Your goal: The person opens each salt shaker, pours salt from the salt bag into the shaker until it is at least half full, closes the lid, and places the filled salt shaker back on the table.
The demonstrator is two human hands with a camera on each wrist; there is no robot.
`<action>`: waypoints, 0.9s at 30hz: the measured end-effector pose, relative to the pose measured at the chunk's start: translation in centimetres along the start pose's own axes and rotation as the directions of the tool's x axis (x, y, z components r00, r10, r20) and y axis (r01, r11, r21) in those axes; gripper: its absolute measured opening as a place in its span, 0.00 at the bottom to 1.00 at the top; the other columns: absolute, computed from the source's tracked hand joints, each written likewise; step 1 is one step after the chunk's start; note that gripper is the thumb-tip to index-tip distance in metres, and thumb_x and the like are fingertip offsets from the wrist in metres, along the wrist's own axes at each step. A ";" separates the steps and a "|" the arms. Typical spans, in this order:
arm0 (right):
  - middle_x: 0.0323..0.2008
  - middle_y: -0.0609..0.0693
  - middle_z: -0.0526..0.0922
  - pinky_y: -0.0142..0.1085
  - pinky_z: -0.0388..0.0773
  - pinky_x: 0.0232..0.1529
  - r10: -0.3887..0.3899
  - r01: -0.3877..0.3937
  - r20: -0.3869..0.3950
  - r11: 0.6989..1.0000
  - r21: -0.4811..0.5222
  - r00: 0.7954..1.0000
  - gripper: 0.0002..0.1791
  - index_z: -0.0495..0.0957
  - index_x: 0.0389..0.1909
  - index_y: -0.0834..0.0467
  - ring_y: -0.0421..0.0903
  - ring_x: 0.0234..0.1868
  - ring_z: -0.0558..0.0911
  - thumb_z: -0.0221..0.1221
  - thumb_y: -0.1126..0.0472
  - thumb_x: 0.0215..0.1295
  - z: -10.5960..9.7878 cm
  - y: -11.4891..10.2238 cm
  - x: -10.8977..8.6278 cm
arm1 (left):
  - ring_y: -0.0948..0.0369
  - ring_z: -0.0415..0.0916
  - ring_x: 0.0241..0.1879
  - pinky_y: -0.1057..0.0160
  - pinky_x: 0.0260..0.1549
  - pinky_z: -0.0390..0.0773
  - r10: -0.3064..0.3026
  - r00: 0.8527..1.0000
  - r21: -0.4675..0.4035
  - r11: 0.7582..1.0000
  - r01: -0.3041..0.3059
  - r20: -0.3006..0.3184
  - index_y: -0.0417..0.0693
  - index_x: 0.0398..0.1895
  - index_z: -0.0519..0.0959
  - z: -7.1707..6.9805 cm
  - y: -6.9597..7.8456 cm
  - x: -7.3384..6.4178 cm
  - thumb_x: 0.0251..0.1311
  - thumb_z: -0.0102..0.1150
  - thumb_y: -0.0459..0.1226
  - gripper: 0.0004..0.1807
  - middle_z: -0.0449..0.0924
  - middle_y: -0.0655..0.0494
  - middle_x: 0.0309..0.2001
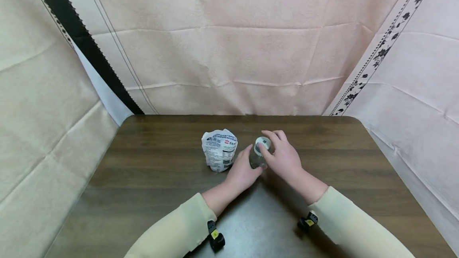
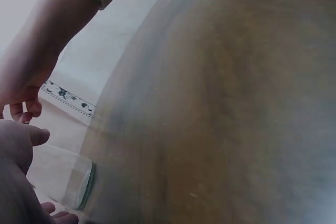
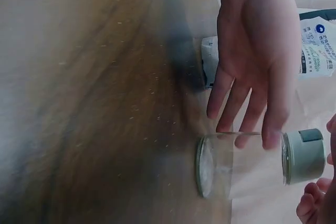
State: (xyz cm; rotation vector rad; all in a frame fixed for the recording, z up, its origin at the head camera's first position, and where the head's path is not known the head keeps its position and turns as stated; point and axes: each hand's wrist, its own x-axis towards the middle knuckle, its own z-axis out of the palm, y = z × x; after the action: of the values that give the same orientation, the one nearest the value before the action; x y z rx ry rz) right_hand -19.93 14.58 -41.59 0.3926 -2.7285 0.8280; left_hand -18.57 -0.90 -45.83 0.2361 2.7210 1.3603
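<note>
A clear glass jar (image 1: 255, 159) with a pale green lid (image 3: 307, 158) stands upright on the wooden table. My left hand (image 1: 243, 172) holds the jar low on its side, thumb on the near side and fingers toward the far left. In the right wrist view its fairly straight fingers (image 3: 254, 107) lie along the glass. Over the jar's top my right hand (image 1: 285, 156) spreads its thumb and fingers around the lid, with a gap showing between the fingertips and the lid. The left wrist view shows the jar's base (image 2: 86, 186) beside my left hand.
Left of the jar, close to my left hand, stands a white printed bag (image 1: 219, 150) with a crumpled top. The brown wooden table (image 1: 143, 178) has rounded far corners. Pale cloth (image 1: 222, 63) hangs behind it and at both sides.
</note>
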 end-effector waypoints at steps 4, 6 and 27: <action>0.53 0.51 0.71 0.43 0.76 0.30 0.030 -0.030 0.008 0.999 -0.036 1.000 0.25 0.74 0.63 0.50 0.47 0.35 0.78 0.56 0.43 0.69 0.3 -0.6 0.7 | 0.51 0.65 0.67 0.48 0.59 0.71 0.002 1.000 -0.001 1.000 -0.002 -0.006 0.50 0.77 0.57 0.3 0.2 0.9 0.61 0.65 0.53 0.45 0.63 0.47 0.71; 0.51 0.51 0.72 0.44 0.77 0.32 0.043 -0.043 0.010 0.997 -0.058 0.999 0.24 0.76 0.60 0.51 0.49 0.37 0.79 0.56 0.43 0.69 0.5 -0.9 1.0 | 0.52 0.66 0.66 0.49 0.59 0.71 0.007 1.000 0.003 1.000 -0.007 -0.015 0.51 0.76 0.58 0.4 0.2 1.2 0.61 0.64 0.51 0.43 0.65 0.47 0.70; 0.37 0.53 0.74 0.41 0.66 0.13 -0.002 0.014 0.037 0.939 -0.343 0.999 0.17 0.75 0.41 0.58 0.45 0.12 0.65 0.53 0.46 0.70 1.2 -2.4 0.9 | 0.56 0.76 0.49 0.57 0.40 0.79 0.070 0.996 0.217 0.974 -0.058 -0.047 0.48 0.66 0.71 0.9 0.0 1.6 0.56 0.67 0.50 0.35 0.75 0.50 0.58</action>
State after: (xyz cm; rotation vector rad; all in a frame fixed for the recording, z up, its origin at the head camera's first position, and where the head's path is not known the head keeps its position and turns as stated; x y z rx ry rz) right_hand -20.20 11.84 -41.03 0.3453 -2.8268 0.3299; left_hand -19.99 0.08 -46.37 0.3096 2.9315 1.0987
